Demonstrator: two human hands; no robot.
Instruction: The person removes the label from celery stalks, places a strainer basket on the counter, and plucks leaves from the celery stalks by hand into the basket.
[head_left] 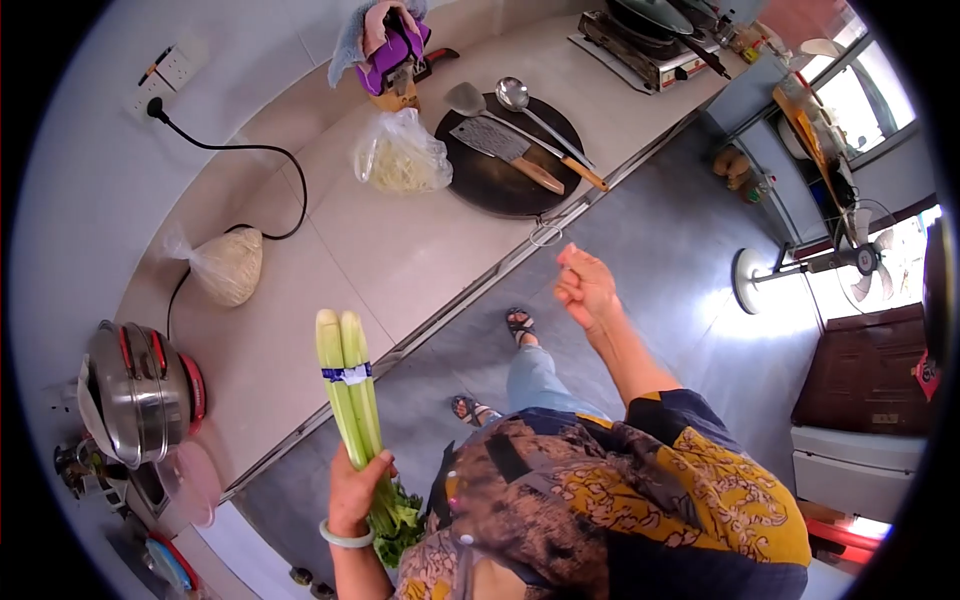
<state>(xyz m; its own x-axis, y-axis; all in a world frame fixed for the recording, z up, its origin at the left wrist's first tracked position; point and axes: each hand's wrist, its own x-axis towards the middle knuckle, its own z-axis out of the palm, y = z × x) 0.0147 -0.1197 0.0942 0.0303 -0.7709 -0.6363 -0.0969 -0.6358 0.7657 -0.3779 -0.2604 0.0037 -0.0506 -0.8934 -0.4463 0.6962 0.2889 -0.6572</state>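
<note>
My left hand [358, 487] is wrapped round a bunch of celery [352, 415], its pale cut stalks pointing up and its leaves hanging below my grip. A blue-and-white band [347, 374] circles the stalks. Over the floor by the counter edge, my right hand [586, 287] is raised with its fingers curled in, and no object shows in it. Beyond it on the counter lies a round dark board [500, 192]. On that board rest a cleaver [500, 145], a spatula [466, 98] and a metal ladle [513, 94].
Bagged pale food [403, 155] sits beside the board, and another tied bag [232, 268] lies near a black power cord [303, 195]. A steel steamer pot [140, 390] stands at left. A gas stove [660, 65] holds a pan at the back. A fan [860, 260] stands at right.
</note>
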